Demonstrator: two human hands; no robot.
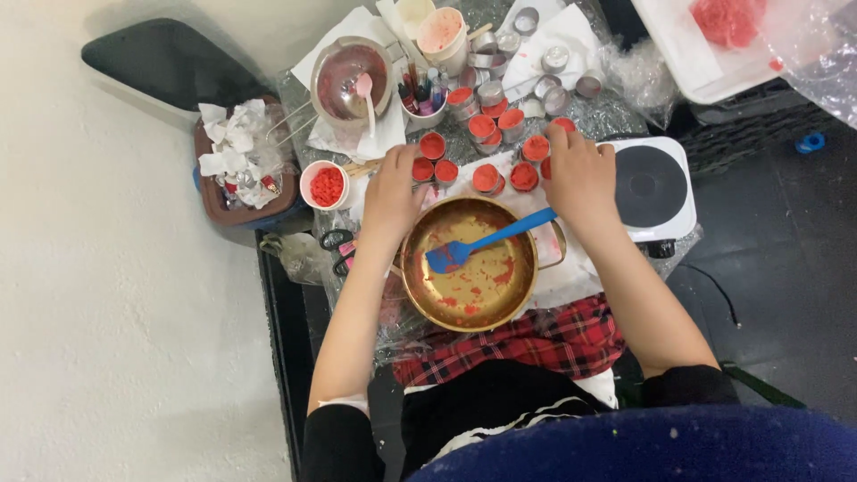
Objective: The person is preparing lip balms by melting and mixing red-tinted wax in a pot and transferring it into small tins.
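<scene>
At frame centre, small red-filled tins (486,178): light, rigid, spillable; best gripped by the sides. Left hand (390,192) and right hand (578,174) rest among them, fingers curled; grip cannot be told.

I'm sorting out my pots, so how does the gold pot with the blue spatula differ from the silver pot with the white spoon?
The gold pot sits nearest the person, between both hands; the silver pot stands farther back. The gold pot is wider and smeared with red streaks, while the silver pot shows a pinkish film. The gold pot holds a blue spatula, the silver pot a white spoon. Both are round metal.
</scene>
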